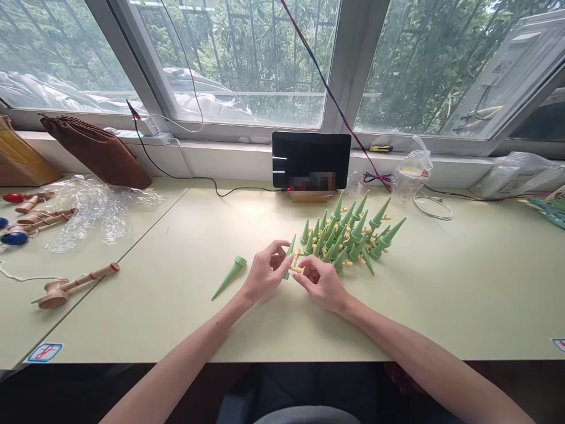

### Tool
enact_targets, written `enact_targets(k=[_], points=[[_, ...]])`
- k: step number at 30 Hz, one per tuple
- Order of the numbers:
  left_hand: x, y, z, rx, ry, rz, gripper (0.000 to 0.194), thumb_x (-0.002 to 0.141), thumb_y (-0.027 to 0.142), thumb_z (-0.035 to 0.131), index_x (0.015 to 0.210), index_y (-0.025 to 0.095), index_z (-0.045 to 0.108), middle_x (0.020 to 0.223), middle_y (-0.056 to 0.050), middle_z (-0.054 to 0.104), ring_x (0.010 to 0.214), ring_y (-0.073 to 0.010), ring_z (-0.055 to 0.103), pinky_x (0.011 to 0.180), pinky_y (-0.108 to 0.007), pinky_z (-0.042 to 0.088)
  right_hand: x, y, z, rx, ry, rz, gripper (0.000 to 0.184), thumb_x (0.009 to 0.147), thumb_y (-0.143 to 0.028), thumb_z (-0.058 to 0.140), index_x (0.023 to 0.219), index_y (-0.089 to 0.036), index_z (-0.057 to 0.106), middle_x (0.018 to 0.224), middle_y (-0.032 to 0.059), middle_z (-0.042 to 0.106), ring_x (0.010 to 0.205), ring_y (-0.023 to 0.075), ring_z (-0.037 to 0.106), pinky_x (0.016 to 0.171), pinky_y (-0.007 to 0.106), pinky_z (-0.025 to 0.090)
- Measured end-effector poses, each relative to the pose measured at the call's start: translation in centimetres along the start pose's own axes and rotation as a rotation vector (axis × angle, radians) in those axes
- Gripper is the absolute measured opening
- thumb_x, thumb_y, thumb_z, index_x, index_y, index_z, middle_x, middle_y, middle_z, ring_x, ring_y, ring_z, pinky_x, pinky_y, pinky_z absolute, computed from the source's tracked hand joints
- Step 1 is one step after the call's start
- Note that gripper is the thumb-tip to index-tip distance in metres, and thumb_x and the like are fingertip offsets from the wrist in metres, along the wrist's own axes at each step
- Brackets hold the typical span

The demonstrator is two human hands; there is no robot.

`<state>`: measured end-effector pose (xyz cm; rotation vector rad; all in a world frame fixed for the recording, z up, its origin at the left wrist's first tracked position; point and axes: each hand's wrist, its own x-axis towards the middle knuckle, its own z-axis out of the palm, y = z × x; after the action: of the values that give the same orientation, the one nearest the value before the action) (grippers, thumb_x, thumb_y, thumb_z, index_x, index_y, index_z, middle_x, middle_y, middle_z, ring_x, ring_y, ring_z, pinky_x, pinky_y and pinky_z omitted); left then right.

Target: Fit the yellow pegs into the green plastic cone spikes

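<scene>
My left hand (268,272) is closed around a green plastic spike (291,246), its tip pointing up. Close beside it, my right hand (321,281) pinches a small yellow valve piece (297,269) at the spike's side. Whether the valve is fixed to the spike is hard to make out. Another green spike (229,277) with a ribbed cap lies on the table left of my left hand. Just beyond my right hand stands a dense group of green spikes (348,235), many with yellow valves at their bases.
A dark tablet (311,160) leans at the back by the window sill. Wooden kendama toys (55,293) and crumpled clear plastic (95,215) lie at the left. A bagged tub (411,176) and a coiled white cable (432,207) are at the back right.
</scene>
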<state>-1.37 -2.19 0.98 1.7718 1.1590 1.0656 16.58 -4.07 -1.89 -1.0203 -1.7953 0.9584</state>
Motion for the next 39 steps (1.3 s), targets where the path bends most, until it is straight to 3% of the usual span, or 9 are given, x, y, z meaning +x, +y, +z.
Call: enact_targets(k=[4,10,17,21,32,35,39], points=[[-0.02,-0.12,0.01,-0.008,-0.013,0.004,0.024,0.091,0.033,0.056,0.111,0.019,0.054,0.071,0.004,0.047,0.054,-0.0086,0.050,0.050,-0.021,0.041,0.04,-0.02,0.04,0.009,-0.010,-0.015,0.018,0.094,-0.036,0.055,0.088,-0.019,0.054,0.058,-0.0066,0.041,0.050,0.0098,0.034,0.049,0.024,0.027],[-0.11,-0.28,0.04,-0.001,-0.035,0.022,0.025,0.091,0.033,0.056,0.112,0.019,0.054,0.072,0.004,0.047,0.055,-0.0089,0.051,0.051,-0.021,0.043,0.24,0.20,0.04,-0.047,-0.016,-0.035,0.034,0.098,-0.036,0.046,0.070,-0.018,0.052,0.056,-0.0053,0.039,0.051,0.0093,0.032,0.051,0.025,0.027],[0.03,-0.24,0.06,0.017,-0.004,0.018,0.024,0.091,0.033,0.056,0.111,0.020,0.054,0.071,0.004,0.047,0.054,-0.0082,0.049,0.050,-0.020,0.040,0.09,0.01,0.00,-0.023,0.000,-0.022,0.017,0.091,-0.035,0.059,0.094,-0.019,0.055,0.057,-0.0075,0.041,0.049,0.0092,0.034,0.048,0.024,0.028],[0.01,-0.19,0.01,0.021,-0.010,0.024,0.023,0.092,0.032,0.056,0.111,0.020,0.054,0.071,0.005,0.047,0.053,-0.0076,0.048,0.048,-0.020,0.038,0.02,0.00,0.07,-0.011,-0.008,-0.043,0.013,0.093,-0.032,0.056,0.089,-0.019,0.053,0.057,-0.0072,0.041,0.049,0.0093,0.033,0.048,0.024,0.027],[-0.15,-0.27,0.01,0.028,-0.055,0.066,0.024,0.092,0.031,0.055,0.113,0.020,0.054,0.072,0.004,0.047,0.054,-0.0081,0.052,0.050,-0.020,0.044,0.05,0.17,-0.06,-0.069,-0.038,-0.072,0.033,0.098,-0.034,0.045,0.070,-0.018,0.051,0.056,-0.0044,0.042,0.050,0.0096,0.035,0.052,0.025,0.030],[-0.08,-0.32,0.01,0.015,-0.036,0.048,0.024,0.092,0.032,0.056,0.113,0.020,0.054,0.073,0.004,0.048,0.054,-0.0080,0.052,0.050,-0.020,0.043,0.13,0.14,-0.04,-0.058,-0.034,-0.046,0.032,0.098,-0.037,0.045,0.074,-0.018,0.052,0.057,-0.0049,0.042,0.050,0.0095,0.035,0.050,0.025,0.029],[0.05,-0.39,0.03,0.009,-0.005,0.024,0.026,0.091,0.033,0.057,0.113,0.019,0.055,0.072,0.004,0.049,0.056,-0.0086,0.053,0.051,-0.020,0.044,0.16,-0.01,-0.06,-0.032,-0.024,-0.021,0.018,0.094,-0.037,0.054,0.094,-0.019,0.055,0.059,-0.0062,0.044,0.049,0.0099,0.035,0.049,0.024,0.029]])
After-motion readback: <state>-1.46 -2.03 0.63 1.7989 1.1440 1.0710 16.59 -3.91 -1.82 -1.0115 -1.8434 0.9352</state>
